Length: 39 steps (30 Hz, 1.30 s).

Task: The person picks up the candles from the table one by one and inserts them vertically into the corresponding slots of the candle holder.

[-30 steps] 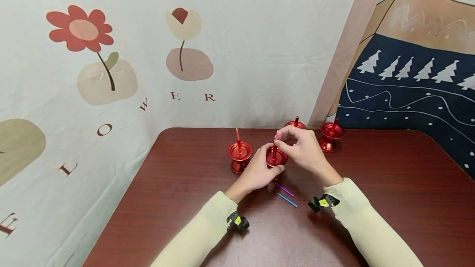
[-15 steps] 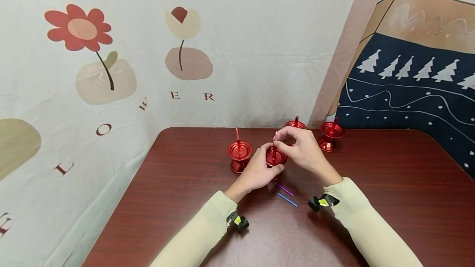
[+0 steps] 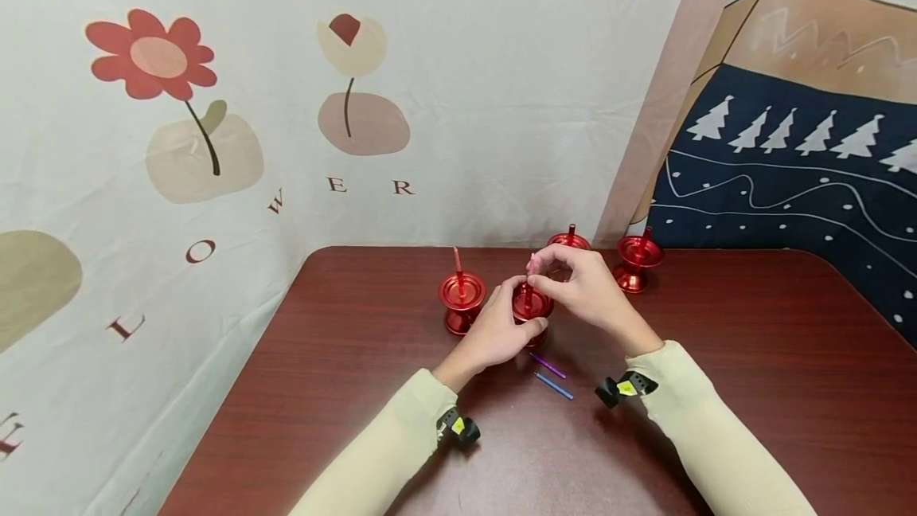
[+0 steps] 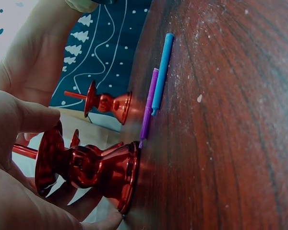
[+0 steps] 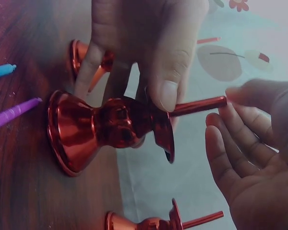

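Note:
My left hand (image 3: 497, 329) grips a shiny red candle holder (image 5: 115, 122) around its dish and stem. The holder stands upright on the table, its thin tube pointing up. At the tube's top my right hand (image 3: 587, 285) pinches a small pink candle (image 3: 532, 259) between thumb and fingers. Those fingers hide most of the candle, and I cannot tell how deep its lower end sits. Just to the left stands another red holder (image 3: 462, 293) with a pinkish-red candle (image 3: 458, 259) upright in it. In front lie a purple candle (image 3: 548, 365) and a blue candle (image 3: 554, 386).
Two more red holders stand behind: one (image 3: 569, 240) partly hidden by the right hand, another (image 3: 634, 277) farther right. The brown wooden table (image 3: 344, 388) meets printed cloth hangings (image 3: 473, 102) at its back edge.
The pink candle and my right fingertips have shifted very slightly left and down over the holder. My left hand keeps its grip, and the loose candles lie as before.

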Each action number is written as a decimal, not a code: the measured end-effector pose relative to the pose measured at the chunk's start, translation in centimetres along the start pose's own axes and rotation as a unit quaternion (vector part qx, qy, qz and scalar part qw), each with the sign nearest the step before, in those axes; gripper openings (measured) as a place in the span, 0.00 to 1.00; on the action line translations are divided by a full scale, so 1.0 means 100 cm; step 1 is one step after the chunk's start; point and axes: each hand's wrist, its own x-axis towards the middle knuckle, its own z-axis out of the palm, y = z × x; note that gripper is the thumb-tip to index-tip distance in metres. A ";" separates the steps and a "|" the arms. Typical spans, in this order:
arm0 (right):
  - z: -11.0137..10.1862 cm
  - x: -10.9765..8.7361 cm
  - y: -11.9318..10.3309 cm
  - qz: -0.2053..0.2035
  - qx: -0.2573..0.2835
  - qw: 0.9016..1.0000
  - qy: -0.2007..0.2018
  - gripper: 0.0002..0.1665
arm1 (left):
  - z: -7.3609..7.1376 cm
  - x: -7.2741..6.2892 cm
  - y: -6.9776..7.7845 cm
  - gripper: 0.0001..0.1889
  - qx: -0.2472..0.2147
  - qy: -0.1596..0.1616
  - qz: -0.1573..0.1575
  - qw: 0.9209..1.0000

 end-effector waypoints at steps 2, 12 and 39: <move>-0.003 0.000 0.002 0.018 0.018 1.000 0.001 0.09 | 0.000 0.000 0.000 0.45 0.005 0.004 -0.001 1.000; -0.031 -0.001 0.017 0.142 0.000 0.986 0.085 0.13 | -0.011 -0.012 0.030 0.44 0.015 0.014 -0.020 1.000; -0.036 -0.006 0.058 0.269 0.076 0.957 0.072 0.21 | -0.013 -0.018 0.045 0.45 -0.019 0.028 -0.036 0.999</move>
